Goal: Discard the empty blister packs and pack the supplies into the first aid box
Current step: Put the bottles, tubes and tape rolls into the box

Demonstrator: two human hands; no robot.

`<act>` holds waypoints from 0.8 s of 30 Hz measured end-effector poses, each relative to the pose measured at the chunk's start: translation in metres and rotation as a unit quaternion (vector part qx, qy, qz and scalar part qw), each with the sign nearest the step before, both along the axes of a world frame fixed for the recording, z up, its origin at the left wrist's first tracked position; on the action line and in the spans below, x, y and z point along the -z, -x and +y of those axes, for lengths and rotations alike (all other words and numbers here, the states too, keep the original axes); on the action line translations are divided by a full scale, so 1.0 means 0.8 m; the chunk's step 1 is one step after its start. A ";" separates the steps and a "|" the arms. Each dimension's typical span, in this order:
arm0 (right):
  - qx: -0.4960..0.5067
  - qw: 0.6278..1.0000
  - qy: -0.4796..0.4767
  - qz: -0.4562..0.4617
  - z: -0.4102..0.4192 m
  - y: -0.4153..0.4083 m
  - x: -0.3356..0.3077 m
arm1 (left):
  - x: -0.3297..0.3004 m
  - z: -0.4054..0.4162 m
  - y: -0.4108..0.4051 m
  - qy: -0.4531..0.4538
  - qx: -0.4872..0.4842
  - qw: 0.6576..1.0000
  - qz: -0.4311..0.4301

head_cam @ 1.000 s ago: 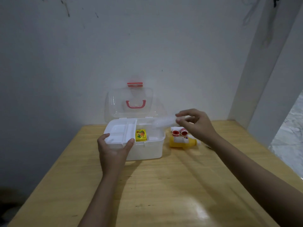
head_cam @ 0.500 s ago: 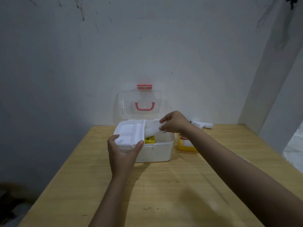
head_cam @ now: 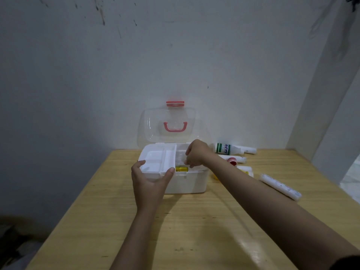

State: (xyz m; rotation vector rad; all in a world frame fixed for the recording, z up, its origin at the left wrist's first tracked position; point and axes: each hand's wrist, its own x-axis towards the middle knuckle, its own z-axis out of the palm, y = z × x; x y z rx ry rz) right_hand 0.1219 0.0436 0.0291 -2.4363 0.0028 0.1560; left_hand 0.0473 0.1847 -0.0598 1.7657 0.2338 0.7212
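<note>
The white first aid box point(head_cam: 191, 184) stands at the table's far middle, its clear lid point(head_cam: 171, 115) with a red handle tipped up against the wall. My left hand point(head_cam: 150, 184) grips the white divided inner tray point(head_cam: 157, 158) on the box's left half. My right hand point(head_cam: 194, 153) is down in the open right half, fingers curled on a pale white packet point(head_cam: 180, 157). A small yellow box point(head_cam: 181, 169) lies inside below it. What lies deeper in the box is hidden.
Right of the box lie a white bottle with a green label point(head_cam: 224, 148), a red-capped white tube point(head_cam: 233, 159), a white roll point(head_cam: 247, 169) and a long white wrapped pack point(head_cam: 280, 189). The wooden table point(head_cam: 194, 230) meets the wall behind. A doorway opens at the right.
My right hand carried the white packet from above the supplies leftward and lowered it into the box's right half. My left hand has stayed on the tray.
</note>
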 end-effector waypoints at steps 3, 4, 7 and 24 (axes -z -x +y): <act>0.008 1.000 -0.020 0.020 0.006 -0.001 0.000 | 0.000 0.000 -0.001 -0.003 -0.001 1.000 -0.004; 0.012 0.999 -0.032 0.028 0.006 0.000 -0.001 | 0.000 0.000 -0.001 -0.003 -0.001 1.000 -0.004; 0.017 0.997 -0.060 0.044 0.007 0.001 -0.001 | 0.001 0.001 -0.002 -0.005 -0.002 1.000 -0.008; 0.054 0.974 -0.203 -0.081 -0.054 0.049 -0.010 | 0.001 0.002 -0.001 -0.003 0.004 1.000 -0.005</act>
